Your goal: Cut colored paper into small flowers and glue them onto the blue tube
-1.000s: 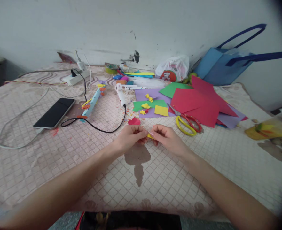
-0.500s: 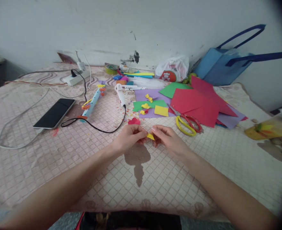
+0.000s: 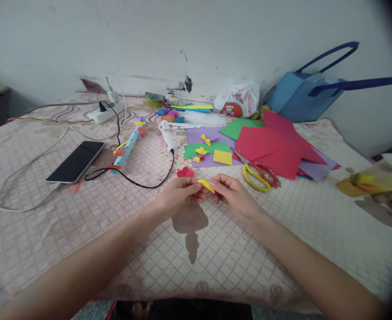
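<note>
Ahead, the left hand [image 3: 178, 194] is blocked by a paper flower [image 3: 185, 172]. Forward-right, passage is obstructed by scissors [image 3: 249, 163]. Nearer tablecloth [image 3: 229, 258] is unobstructed.

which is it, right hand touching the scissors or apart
Apart. The head view shows it: a strip of tablecloth is visible between the right hand and the scissors.

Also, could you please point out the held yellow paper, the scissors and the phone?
Held yellow paper [image 3: 206, 185]: head view, visible middle.
Scissors [image 3: 245, 160]: head view, metal near the handles.
Phone [image 3: 76, 161]: head view, dark screen.
</note>
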`<state>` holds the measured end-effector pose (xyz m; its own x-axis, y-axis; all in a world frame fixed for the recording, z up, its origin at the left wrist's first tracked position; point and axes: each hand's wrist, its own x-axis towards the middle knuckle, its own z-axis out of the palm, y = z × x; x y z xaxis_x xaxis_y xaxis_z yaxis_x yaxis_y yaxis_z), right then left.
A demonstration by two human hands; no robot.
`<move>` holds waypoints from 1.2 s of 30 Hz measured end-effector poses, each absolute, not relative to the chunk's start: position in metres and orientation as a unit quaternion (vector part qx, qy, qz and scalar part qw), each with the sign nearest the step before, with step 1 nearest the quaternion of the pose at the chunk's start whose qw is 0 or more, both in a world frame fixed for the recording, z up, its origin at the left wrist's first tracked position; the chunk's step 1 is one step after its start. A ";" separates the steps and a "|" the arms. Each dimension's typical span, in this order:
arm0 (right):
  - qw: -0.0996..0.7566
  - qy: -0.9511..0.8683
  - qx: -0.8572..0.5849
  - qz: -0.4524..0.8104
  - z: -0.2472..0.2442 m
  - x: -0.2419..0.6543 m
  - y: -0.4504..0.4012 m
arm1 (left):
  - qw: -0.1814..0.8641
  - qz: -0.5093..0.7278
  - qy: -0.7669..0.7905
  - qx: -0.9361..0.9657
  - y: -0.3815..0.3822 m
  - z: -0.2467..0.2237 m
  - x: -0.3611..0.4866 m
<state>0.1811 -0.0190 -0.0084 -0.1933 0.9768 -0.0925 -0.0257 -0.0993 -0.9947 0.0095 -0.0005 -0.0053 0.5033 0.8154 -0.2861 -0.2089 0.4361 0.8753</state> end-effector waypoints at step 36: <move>0.394 -0.696 -0.454 0.392 -0.001 0.181 -0.023 | 0.753 0.339 0.388 0.409 -0.001 -0.005 0.011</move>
